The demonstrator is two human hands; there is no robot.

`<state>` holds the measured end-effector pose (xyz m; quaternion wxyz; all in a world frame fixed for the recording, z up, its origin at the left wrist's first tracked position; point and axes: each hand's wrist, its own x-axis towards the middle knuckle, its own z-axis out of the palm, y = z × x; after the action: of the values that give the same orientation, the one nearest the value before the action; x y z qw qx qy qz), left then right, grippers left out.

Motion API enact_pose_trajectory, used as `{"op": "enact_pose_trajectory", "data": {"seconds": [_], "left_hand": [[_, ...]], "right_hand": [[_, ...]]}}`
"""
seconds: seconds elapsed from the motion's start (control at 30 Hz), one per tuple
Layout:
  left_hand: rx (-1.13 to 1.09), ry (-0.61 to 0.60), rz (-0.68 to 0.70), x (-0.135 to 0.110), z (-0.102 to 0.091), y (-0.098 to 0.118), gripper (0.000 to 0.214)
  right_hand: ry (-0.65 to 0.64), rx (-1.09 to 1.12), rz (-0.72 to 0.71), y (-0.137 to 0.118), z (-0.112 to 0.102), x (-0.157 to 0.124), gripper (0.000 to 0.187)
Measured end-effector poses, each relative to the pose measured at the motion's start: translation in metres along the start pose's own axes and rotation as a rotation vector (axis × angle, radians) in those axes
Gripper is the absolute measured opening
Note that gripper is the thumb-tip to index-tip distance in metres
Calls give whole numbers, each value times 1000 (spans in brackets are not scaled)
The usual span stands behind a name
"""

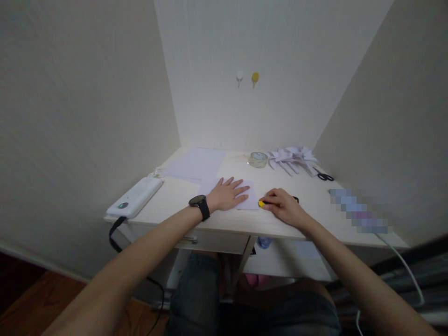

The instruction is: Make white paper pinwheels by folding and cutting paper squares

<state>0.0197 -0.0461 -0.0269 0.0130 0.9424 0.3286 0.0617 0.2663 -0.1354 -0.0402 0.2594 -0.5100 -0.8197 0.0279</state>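
Observation:
My left hand lies flat with fingers spread on a small pale sheet of paper near the front of the desk. A black watch is on that wrist. To the right of the sheet, my right hand is closed around a slim tool with a yellow tip; the tip rests at the sheet's right edge and a dark end shows past the fingers.
A stack of white paper lies at the back left and a white power bank at the left edge. A tape roll, folded paper shapes and black scissors sit at the back right. Walls close in on three sides.

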Motion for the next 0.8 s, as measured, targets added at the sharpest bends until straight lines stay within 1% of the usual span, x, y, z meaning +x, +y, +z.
{"op": "enact_pose_trajectory", "data": {"seconds": [0.17, 0.43, 0.53, 0.6, 0.63, 0.73, 0.8], "left_hand": [[5, -8, 19, 0, -1, -1, 64], [-18, 5, 5, 1, 0, -1, 63], [-28, 21, -16, 0, 0, -2, 62], [-30, 38, -43, -1, -1, -3, 62], [-31, 46, -58, -1, -1, -3, 62], [-31, 68, -94, -1, -3, -3, 60], [-23, 90, -96, -1, -5, -3, 60]], "right_hand": [[-26, 51, -21, 4, -4, 1, 22], [-201, 226, 27, 11, -31, -3, 21], [-238, 246, 66, 18, -38, -6, 23], [-232, 180, 109, 23, -43, -8, 24], [-216, 114, 144, 24, -45, -9, 25], [-142, -151, 288, 28, -49, -12, 26], [-80, -307, 388, 30, -48, -12, 31]]}}
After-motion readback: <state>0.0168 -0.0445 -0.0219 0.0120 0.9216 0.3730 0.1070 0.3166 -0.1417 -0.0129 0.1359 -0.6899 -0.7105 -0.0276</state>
